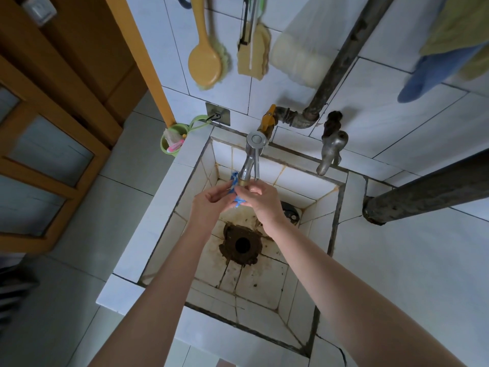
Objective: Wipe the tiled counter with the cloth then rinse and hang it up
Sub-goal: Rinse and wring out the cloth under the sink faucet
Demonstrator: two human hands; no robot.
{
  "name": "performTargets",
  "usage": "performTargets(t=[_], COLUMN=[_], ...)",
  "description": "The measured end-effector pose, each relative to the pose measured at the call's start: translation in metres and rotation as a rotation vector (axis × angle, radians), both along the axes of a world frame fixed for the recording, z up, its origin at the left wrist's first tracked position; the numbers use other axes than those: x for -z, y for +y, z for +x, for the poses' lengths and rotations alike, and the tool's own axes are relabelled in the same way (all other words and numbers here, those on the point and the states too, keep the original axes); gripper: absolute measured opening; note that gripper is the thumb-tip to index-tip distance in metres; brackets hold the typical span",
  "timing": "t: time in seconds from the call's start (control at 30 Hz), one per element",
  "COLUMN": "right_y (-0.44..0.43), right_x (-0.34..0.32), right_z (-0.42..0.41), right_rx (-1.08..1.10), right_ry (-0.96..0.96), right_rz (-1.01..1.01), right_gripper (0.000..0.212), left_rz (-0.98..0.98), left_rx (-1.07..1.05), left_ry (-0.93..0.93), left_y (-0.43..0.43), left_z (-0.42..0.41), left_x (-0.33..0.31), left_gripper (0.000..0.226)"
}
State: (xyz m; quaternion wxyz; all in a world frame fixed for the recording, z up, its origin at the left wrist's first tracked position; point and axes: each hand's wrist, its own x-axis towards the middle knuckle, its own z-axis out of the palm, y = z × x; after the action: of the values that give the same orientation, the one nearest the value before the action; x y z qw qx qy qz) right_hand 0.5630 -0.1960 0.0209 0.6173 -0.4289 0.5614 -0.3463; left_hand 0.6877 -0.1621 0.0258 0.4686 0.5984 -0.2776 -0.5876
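A small blue cloth (236,197) is bunched between both hands over the tiled sink (169,197), right under the spout of the chrome tap (250,160). My left hand (209,205) pinches its left side. My right hand (260,201) closes over its right side. Most of the cloth is hidden by the fingers; I cannot tell whether water is running. The white tiled counter (412,274) stretches to the right of the sink.
The sink has a dark rusty drain hole (241,245). A second old tap (330,149) and a yellow valve (268,119) sit on the wall. Brushes (206,62) and a sponge (252,51) hang above. Cloths (434,70) hang top right. A green cup (173,140) hangs on the sink's left corner.
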Motion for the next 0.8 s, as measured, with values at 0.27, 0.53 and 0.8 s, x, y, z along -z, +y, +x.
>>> performTargets(t=[0.27, 0.53, 0.8], right_y=[-0.003, 0.002, 0.008], right_x=[0.004, 0.003, 0.007], right_z=[0.002, -0.003, -0.001], right_rx=[0.108, 0.156, 0.129], right_ry=[0.115, -0.043, -0.151], right_rz=[-0.015, 0.081, 0.133], right_gripper=[0.012, 0.013, 0.009], left_rz=[0.063, 0.108, 0.141], left_rx=[-0.068, -0.151, -0.059], left_ry=[-0.012, -0.127, -0.011], left_y=[-0.004, -0.003, -0.004], left_z=[-0.002, -0.003, -0.017], left_x=[0.002, 0.009, 0.016], left_gripper=[0.022, 0.014, 0.025])
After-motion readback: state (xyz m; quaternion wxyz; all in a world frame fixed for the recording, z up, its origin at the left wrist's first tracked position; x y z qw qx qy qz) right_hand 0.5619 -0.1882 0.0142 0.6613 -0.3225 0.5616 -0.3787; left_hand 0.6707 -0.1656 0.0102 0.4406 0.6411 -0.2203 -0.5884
